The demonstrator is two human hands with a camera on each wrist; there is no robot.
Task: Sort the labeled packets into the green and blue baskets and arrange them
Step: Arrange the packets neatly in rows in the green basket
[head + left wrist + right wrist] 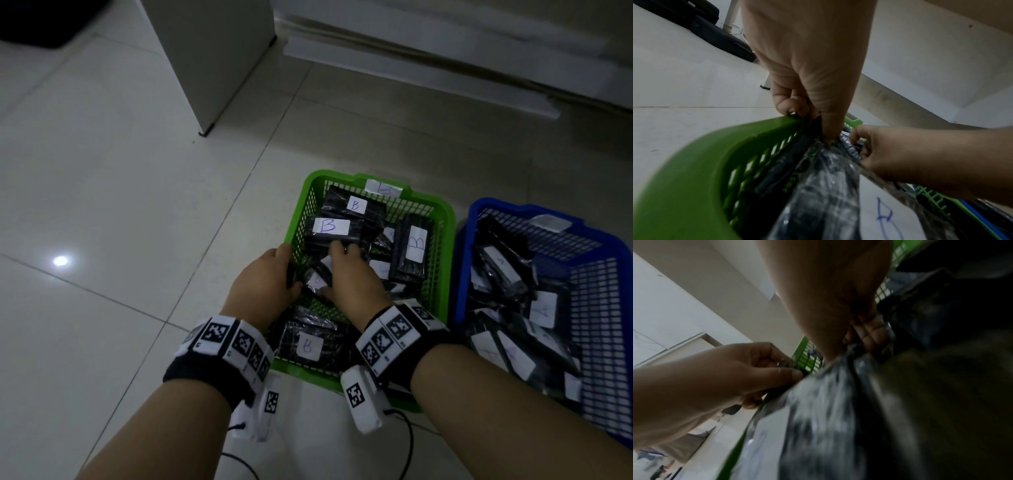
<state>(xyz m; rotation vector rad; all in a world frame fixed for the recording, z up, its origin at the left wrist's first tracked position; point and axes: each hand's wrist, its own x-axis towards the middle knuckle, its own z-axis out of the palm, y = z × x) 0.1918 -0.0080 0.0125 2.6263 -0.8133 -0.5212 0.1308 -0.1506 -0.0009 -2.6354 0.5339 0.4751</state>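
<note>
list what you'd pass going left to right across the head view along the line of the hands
bare tiled floor → left hand → right hand → green basket → blue basket

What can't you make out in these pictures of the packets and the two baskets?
- Labels in the blue basket: head view, too dim and faint to read.
- Packet between the left hand and right hand: head view, the hands cover most of it.
- Right hand's grip: right wrist view, motion blur.
- Blue basket's near corner: head view, cut off by the right edge.
</note>
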